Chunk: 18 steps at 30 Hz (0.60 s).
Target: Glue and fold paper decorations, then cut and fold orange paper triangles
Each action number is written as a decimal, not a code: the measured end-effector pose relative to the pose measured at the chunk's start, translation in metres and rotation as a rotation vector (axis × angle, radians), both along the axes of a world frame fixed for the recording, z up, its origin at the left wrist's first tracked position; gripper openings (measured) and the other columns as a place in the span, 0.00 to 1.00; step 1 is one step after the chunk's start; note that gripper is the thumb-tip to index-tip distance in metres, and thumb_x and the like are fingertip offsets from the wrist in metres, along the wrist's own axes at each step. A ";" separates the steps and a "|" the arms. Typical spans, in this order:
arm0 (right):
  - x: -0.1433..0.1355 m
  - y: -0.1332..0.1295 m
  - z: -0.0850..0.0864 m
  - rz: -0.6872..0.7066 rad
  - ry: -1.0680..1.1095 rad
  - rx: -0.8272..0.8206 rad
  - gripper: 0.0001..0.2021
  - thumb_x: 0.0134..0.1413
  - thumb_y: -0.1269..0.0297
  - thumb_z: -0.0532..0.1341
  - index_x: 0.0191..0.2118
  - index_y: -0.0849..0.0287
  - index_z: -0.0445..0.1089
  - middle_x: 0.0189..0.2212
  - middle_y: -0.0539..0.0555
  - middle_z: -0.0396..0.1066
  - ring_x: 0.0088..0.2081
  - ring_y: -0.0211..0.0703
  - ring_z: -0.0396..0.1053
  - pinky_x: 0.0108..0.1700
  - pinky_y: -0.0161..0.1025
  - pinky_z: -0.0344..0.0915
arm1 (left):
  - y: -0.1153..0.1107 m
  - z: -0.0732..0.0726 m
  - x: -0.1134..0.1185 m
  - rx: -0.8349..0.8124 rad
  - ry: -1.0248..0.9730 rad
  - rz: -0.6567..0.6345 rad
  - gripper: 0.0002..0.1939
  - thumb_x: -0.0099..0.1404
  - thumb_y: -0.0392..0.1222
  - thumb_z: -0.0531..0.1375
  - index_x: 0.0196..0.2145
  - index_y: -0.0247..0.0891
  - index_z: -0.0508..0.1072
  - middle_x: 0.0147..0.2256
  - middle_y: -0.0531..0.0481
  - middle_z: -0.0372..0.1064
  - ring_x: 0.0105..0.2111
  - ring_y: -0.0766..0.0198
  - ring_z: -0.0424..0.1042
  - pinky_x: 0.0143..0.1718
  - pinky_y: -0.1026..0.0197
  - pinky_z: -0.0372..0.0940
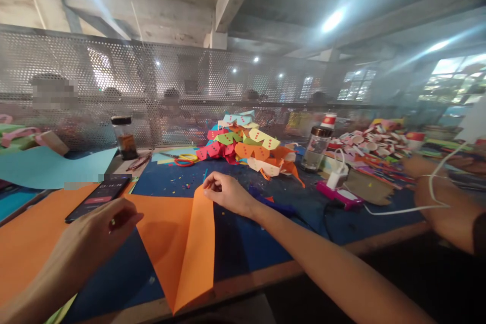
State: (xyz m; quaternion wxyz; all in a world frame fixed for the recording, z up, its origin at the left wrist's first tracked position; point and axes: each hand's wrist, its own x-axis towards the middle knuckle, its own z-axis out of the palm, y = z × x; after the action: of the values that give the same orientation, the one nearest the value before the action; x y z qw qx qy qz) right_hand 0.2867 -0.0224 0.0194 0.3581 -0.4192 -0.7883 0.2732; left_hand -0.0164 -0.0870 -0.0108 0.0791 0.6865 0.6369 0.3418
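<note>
An orange sheet of paper (pixel 163 228) lies on the blue table top (pixel 250 243), its right part folded up along a slanting crease. My right hand (pixel 224 191) pinches the top edge of that folded part between thumb and fingers. Left of the sheet, my left hand (pixel 114 223) hovers near its upper left corner with curled fingers; whether the fingertips touch the paper or hold anything is unclear. Behind my left hand, a phone (pixel 100 195) rests on another large orange sheet (pixel 26 233).
Folded colourful paper pieces (pixel 239 142) are heaped at the back centre, beside yellow-handled scissors (pixel 186 158). Glass bottles stand left (pixel 126 142) and right (pixel 316 149). A magenta power strip (pixel 339 196) with a white cable lies right, near another person's arm (pixel 448 207).
</note>
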 end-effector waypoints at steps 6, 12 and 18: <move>0.000 0.005 -0.002 -0.003 -0.013 0.037 0.06 0.55 0.75 0.59 0.36 0.59 0.71 0.28 0.47 0.70 0.30 0.35 0.68 0.34 0.32 0.61 | 0.027 0.013 0.049 0.142 0.291 -0.545 0.16 0.72 0.47 0.51 0.49 0.48 0.77 0.53 0.49 0.76 0.50 0.53 0.76 0.50 0.54 0.69; 0.003 0.011 -0.004 -0.030 -0.063 0.070 0.09 0.54 0.76 0.59 0.37 0.59 0.74 0.29 0.48 0.73 0.30 0.35 0.69 0.35 0.33 0.61 | 0.056 -0.002 0.066 0.162 0.309 -0.686 0.15 0.69 0.38 0.53 0.48 0.44 0.77 0.51 0.46 0.77 0.50 0.55 0.76 0.53 0.53 0.70; 0.002 0.014 -0.007 -0.107 -0.130 0.051 0.06 0.59 0.66 0.61 0.33 0.60 0.74 0.30 0.51 0.76 0.33 0.40 0.73 0.35 0.34 0.62 | 0.051 -0.011 0.069 0.188 0.328 -0.775 0.10 0.69 0.35 0.55 0.37 0.43 0.77 0.47 0.48 0.77 0.50 0.57 0.75 0.52 0.55 0.69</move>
State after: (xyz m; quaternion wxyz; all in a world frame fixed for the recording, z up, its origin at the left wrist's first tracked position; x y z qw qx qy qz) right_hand 0.2889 -0.0089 0.0124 0.3310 -0.4684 -0.7930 0.2056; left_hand 0.0526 -0.0359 -0.0222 0.0365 0.9245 0.3021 0.2296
